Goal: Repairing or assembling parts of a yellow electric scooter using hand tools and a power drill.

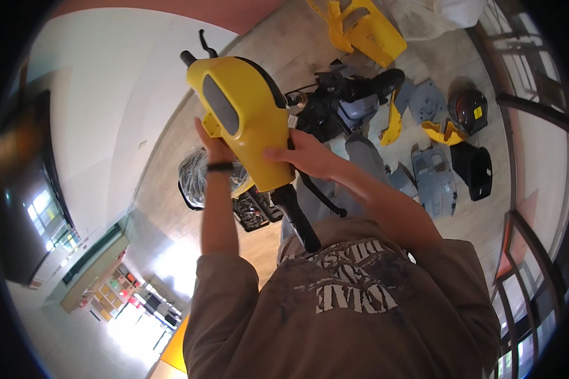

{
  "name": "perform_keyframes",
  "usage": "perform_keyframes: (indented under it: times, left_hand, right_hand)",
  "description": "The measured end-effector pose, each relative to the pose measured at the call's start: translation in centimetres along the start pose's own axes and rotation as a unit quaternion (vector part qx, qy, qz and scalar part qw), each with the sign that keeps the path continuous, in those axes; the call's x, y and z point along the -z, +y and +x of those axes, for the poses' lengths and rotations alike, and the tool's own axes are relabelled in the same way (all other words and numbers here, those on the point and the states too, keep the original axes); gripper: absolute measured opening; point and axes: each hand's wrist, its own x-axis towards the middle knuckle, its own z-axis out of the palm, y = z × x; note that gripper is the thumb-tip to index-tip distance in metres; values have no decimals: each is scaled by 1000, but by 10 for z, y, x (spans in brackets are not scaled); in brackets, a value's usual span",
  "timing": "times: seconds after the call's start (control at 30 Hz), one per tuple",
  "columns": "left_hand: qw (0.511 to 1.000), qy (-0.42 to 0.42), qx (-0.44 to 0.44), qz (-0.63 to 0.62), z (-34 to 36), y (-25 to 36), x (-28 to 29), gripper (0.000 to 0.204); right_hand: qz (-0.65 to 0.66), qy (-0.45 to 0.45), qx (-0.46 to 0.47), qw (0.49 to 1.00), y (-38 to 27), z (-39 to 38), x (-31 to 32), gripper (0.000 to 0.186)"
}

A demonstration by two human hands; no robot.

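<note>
A yellow scooter handlebar cover (254, 136) with a dark grey oval panel (220, 105) fills the space before me. A black handlebar grip (297, 218) sticks out toward my body, with a black brake lever (322, 197) beside it; another grip (188, 58) and lever (206, 43) show at the far end. My left hand (216, 146) is against the cover's left side, its fingers partly hidden beneath a small yellow bracket. My right hand (306, 155) grasps the right side, thumb on top and fingers out of sight behind it.
Behind the cover stands the scooter's dark frame (335, 104). Yellow panels (376, 35), grey panels (433, 180), a black part (473, 170) and a dark helmet (469, 112) lie on the floor at right. A tool case (253, 211) and a plastic-wrapped part (199, 174) lie at left.
</note>
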Motion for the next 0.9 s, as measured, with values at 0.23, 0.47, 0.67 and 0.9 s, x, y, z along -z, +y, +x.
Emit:
perform_keyframes:
  times: [0.23,0.47,0.67,0.9]
  left_hand:
    - [994,-29,0,101,-144,-106,-48,66]
    - [992,-106,-19,-71,-147,-110,-59,61]
    - [992,-123,10,-8,-131,-122,-55,54]
    - [984,-108,-93,104,-129,-119,-51,66]
  right_hand:
    - [17,-55,-36,998,-14,-7,9,52]
    - [-69,-50,-60,995,-27,-4,2,55]
    - [-134,107,-113,979,-31,-2,-25,56]
    - [-148,200,-128,960,-32,-7,-26,49]
